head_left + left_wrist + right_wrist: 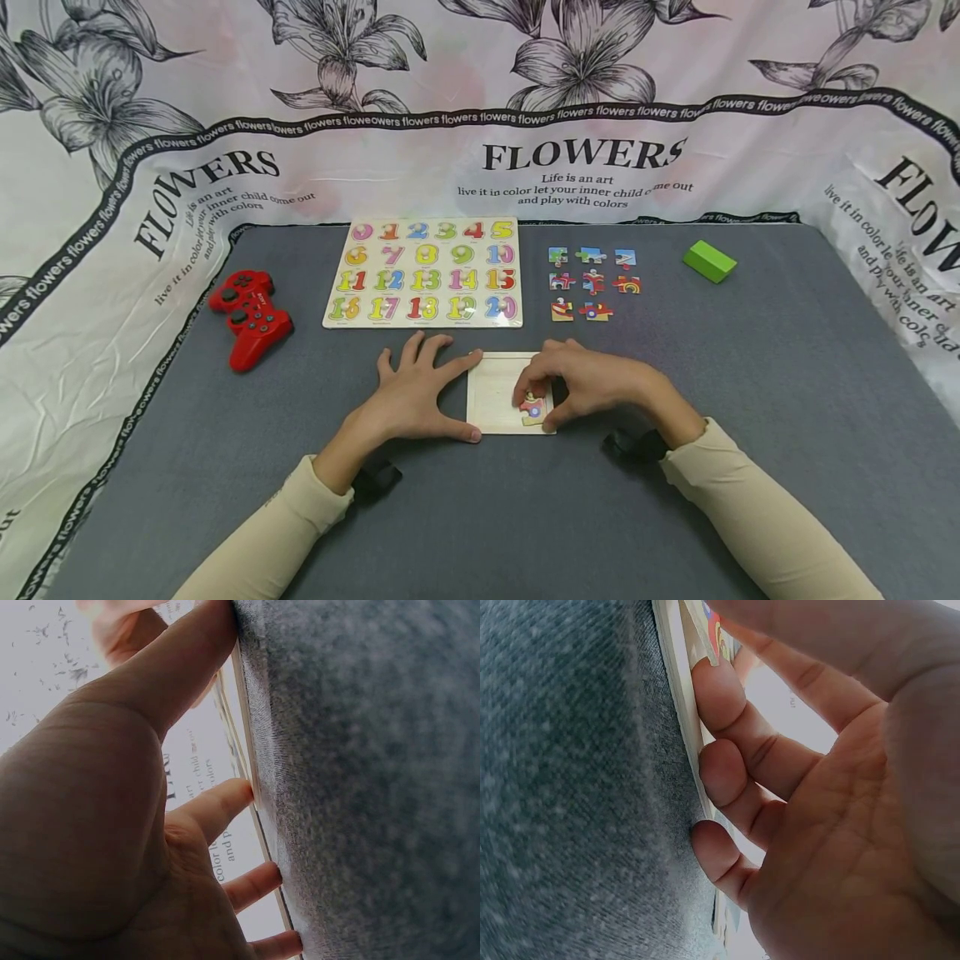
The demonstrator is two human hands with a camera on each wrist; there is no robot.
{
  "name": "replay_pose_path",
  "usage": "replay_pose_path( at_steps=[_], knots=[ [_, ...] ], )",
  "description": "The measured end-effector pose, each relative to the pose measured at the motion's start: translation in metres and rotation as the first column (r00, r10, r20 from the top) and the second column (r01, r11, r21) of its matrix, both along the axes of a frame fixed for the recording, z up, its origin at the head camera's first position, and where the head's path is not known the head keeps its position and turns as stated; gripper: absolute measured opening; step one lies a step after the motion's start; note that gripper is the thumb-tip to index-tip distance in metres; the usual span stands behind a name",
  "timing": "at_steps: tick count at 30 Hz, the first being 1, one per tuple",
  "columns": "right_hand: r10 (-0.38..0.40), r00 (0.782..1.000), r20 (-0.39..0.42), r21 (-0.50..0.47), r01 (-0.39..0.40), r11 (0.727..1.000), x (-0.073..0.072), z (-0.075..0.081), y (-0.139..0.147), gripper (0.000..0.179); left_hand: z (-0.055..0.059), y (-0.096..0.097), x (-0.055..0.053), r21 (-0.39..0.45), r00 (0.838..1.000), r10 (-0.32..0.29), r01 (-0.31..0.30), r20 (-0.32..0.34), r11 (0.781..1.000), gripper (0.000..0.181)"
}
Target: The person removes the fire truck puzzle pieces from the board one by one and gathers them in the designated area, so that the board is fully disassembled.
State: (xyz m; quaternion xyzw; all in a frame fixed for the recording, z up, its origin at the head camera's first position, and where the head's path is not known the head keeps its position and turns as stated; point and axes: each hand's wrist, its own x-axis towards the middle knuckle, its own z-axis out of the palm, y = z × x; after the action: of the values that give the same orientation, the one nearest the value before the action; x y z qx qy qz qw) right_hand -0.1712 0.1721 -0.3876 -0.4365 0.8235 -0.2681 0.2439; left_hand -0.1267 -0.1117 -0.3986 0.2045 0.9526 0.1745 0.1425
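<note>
A pale wooden puzzle tray (493,392) lies flat in front of me in the head view. My left hand (408,402) is spread at its left side, thumb and index fingertips at the tray's corners, with the other fingers on the cloth. Over the tray's right side, my right hand (596,379) pinches a colourful jigsaw piece (532,408) with a red and blue picture. In the right wrist view the piece (714,634) shows tilted at the tray's edge, beside curled fingers. Part of the piece is hidden behind the right fingers.
Several loose jigsaw pieces (592,283) lie in rows behind the right hand. A number board (423,273) stands flat at the back centre. A red game controller (251,319) is at the left, and a green block (709,262) at the back right. Dark grey cloth (480,525) covers the table.
</note>
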Motion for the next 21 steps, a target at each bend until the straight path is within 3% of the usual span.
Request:
replay_pose_path(
  at_steps=[13,21],
  knots=[
    [-0.007,0.999,-0.037,0.014,0.008,1.000,0.0029,-0.0010,0.0002,0.041,-0.0006,0.0003,-0.0005,0.013,1.000,-0.004,0.004,-0.001,1.000,0.103],
    [-0.009,1.000,-0.012,-0.002,0.009,1.000,-0.0003,-0.0023,0.0030,0.039,-0.0014,0.0004,0.0007,0.006,1.000,-0.001,0.001,-0.004,1.000,0.103]
  ],
)
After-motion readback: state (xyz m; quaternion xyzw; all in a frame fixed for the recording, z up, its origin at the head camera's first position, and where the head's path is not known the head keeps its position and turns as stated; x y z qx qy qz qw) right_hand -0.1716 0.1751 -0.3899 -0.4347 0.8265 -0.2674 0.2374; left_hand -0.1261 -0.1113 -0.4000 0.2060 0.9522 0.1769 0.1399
